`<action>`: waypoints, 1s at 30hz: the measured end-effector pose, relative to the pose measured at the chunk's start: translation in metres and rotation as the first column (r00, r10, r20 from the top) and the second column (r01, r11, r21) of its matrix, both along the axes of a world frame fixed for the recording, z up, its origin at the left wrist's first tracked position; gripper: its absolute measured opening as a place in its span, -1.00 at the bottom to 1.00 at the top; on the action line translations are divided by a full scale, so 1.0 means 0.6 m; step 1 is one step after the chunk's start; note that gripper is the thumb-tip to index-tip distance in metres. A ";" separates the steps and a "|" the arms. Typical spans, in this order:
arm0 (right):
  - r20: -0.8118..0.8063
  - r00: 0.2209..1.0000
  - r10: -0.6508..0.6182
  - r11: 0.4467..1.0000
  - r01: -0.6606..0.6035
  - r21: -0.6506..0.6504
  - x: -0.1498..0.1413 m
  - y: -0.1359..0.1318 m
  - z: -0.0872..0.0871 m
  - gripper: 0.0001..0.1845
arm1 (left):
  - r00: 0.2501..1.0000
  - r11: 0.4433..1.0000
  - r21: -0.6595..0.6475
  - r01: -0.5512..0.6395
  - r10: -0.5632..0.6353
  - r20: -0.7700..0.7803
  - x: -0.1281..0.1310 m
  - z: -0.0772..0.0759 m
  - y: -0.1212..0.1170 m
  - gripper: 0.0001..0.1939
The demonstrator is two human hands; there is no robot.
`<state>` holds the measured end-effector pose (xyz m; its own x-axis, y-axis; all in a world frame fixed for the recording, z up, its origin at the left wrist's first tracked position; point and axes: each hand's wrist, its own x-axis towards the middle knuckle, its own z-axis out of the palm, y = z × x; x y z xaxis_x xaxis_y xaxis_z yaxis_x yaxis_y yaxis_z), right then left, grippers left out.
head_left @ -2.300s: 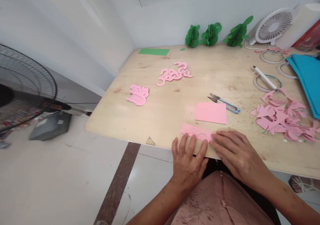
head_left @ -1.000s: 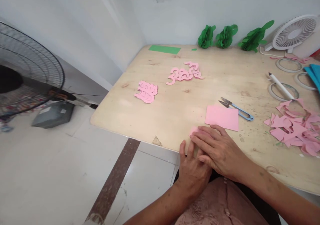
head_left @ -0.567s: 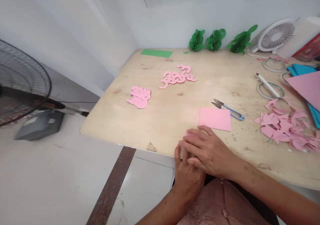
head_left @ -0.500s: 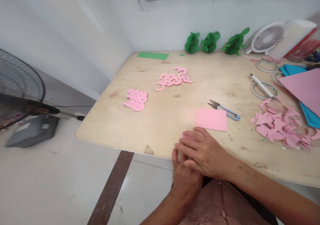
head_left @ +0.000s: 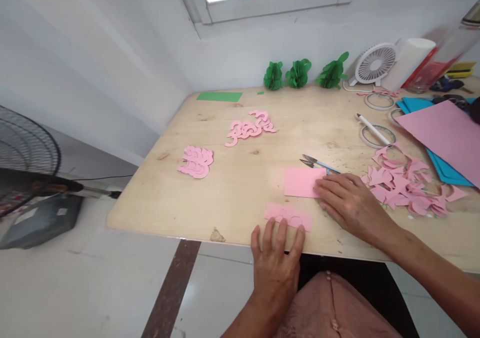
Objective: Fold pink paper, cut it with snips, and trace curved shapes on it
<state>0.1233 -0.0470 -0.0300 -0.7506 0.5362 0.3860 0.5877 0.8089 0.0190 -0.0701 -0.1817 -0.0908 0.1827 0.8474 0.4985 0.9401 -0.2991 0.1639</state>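
My left hand lies at the table's front edge with fingers spread, its fingertips on a pink paper strip marked with drawn curves. My right hand reaches over the table with its fingers stretched out, their tips on the right end of a pink paper rectangle. Just behind that rectangle lie thread snips with a blue handle, partly hidden by the paper and my right hand. To the right of my right hand spreads a heap of pink paper scraps.
Pink cut-out curves and a stacked pink bundle lie on the left half. Green paper figures and a small white fan stand by the wall. At right are a white pen, tape rolls and blue sheets.
My right hand has lifted off the strip and my left hand and moved right onto the pink rectangle. The strip shows again under my left fingertips. The camera view has shifted.
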 end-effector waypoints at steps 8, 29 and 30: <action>0.153 0.987 0.047 0.996 -0.059 0.073 -0.005 0.020 0.002 -0.79 | 0.998 0.999 -0.041 0.007 -0.009 -0.065 -0.004 0.004 -0.002 -0.48; -0.041 0.998 -0.044 0.999 0.044 -0.010 -0.011 0.014 -0.007 -0.75 | 0.991 0.995 -0.098 0.015 -0.028 -0.133 -0.016 0.021 -0.002 -0.45; -0.065 0.997 -0.041 0.998 0.038 -0.046 -0.005 0.015 -0.002 -0.75 | 0.992 0.996 -0.093 0.016 -0.027 -0.125 -0.017 0.017 -0.002 -0.44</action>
<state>0.1204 -0.0377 -0.0313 -0.7023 0.5828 0.4089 0.6180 0.7842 -0.0562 -0.0805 -0.1828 -0.0806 0.2578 0.8836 0.3909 0.9484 -0.3087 0.0723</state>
